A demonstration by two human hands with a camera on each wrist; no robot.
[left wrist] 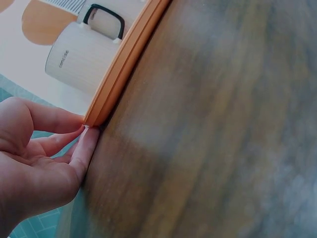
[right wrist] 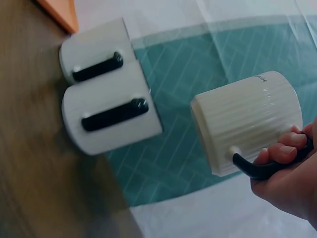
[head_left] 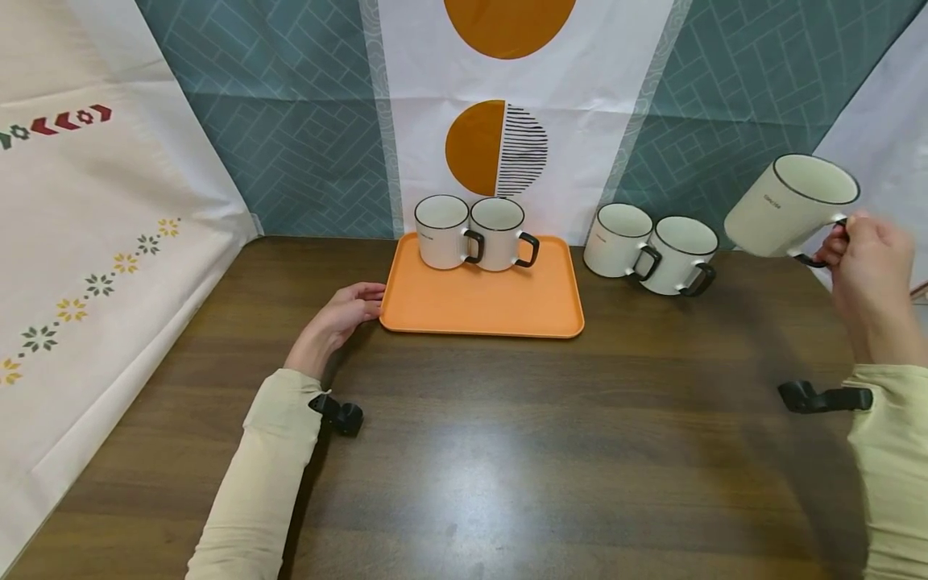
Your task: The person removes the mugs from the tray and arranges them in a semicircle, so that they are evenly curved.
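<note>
In the head view my left hand point(head_left: 341, 318) is at the left edge of an orange tray point(head_left: 478, 310), pinching its rim at the corner, as the left wrist view shows. Two white mugs with dark rims and black handles, a left mug point(head_left: 438, 238) and a right mug point(head_left: 495, 238), stand side by side near the tray's back edge. At the far right my right hand point(head_left: 873, 270) grips the black handle of another white mug point(head_left: 786, 205), held tilted above the table. This raised mug point(right wrist: 247, 119) shows its ribbed side in the right wrist view.
Two more white mugs, one nearer the tray point(head_left: 616, 242) and one beside it point(head_left: 677, 254), stand close together on the brown wooden table point(head_left: 464, 435). A patterned cloth backdrop point(head_left: 290, 121) hangs behind, and a white embroidered cloth point(head_left: 94, 266) hangs along the left.
</note>
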